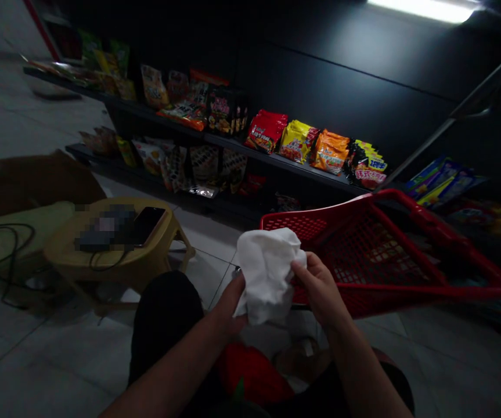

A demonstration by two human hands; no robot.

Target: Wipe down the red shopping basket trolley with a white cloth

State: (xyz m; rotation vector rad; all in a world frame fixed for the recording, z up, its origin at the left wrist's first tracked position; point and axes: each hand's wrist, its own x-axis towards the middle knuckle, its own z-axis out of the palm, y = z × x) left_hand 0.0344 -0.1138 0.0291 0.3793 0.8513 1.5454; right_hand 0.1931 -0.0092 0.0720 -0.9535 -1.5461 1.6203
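Observation:
A crumpled white cloth (267, 273) is held up in front of my knees, between my two hands. My left hand (230, 302) grips its lower left side, with the fingers partly hidden behind the fabric. At the cloth's right edge, my right hand (317, 284) pinches the fabric between thumb and fingers. Just beyond the right hand stands a red plastic shopping basket cart (328, 232) with mesh sides. Below the cloth, something red (254, 371) shows between my legs.
Dark shelves (228, 142) ahead carry snack bags and red, yellow and orange noodle packs (296, 142). On the left, a beige plastic stool (146, 255) bears a phone (149, 225) and a blurred dark object. An open cardboard box (28, 180) and a black cable (15, 244) are farther left.

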